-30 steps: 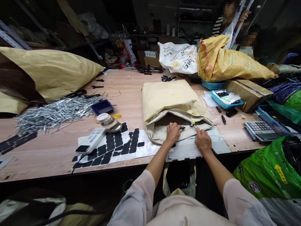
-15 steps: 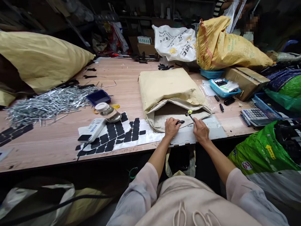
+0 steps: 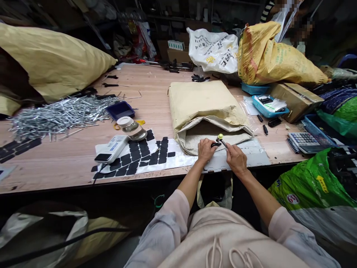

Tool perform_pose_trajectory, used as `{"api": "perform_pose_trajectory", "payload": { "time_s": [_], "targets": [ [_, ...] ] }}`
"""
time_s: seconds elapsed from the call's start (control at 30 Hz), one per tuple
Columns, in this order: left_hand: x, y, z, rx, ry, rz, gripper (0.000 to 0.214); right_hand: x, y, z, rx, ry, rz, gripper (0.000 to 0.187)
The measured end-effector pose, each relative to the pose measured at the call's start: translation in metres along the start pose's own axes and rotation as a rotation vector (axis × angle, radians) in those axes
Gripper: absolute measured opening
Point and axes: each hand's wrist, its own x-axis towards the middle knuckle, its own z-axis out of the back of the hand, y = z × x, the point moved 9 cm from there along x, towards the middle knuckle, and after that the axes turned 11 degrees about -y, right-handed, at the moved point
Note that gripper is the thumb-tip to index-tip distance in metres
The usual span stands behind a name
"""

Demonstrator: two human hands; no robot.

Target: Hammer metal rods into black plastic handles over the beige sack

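My left hand (image 3: 205, 150) is closed around a small black piece (image 3: 215, 144), its tip sticking out to the right. My right hand (image 3: 235, 159) grips a small hammer (image 3: 220, 137) with a yellow face on its head. The hammer's head is just above and right of the black piece; whether they touch I cannot tell. Both hands are at the front of the open mouth of a tan paper sack (image 3: 205, 96), which lies flat. Under them is a pale grey sheet (image 3: 248, 158) at the table edge.
A heap of metal rods (image 3: 64, 115), a blue tray (image 3: 120, 110), a lidded jar (image 3: 131, 128) and black adhesive pads (image 3: 139, 149) are on the left. Rightward are a blue basket (image 3: 269, 108), a calculator (image 3: 304, 140) and a green sack (image 3: 304, 182).
My right hand has moved slightly left, bringing the hammer's head from right of the black piece to close by its tip. My left hand keeps its hold. The view has shifted slightly.
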Motion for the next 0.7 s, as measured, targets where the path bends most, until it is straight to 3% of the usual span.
{"api": "perform_pose_trajectory", "payload": {
  "time_s": [0.2, 0.4, 0.53, 0.7],
  "targets": [
    [0.000, 0.004, 0.000, 0.027, -0.006, 0.048, 0.022, -0.005, 0.014, -0.003, 0.024, 0.038, 0.064, 0.036],
    [0.000, 0.001, 0.000, 0.009, -0.023, 0.008, 0.020, 0.015, -0.019, -0.009, -0.010, 0.001, -0.056, 0.038],
    [-0.001, 0.000, 0.003, 0.003, -0.027, -0.011, 0.018, 0.024, -0.046, -0.026, -0.075, 0.044, -0.130, 0.038],
    [-0.003, -0.004, 0.003, -0.005, -0.014, -0.063, 0.019, 0.021, -0.054, -0.039, -0.047, 0.065, -0.168, 0.040]
  ]
}}
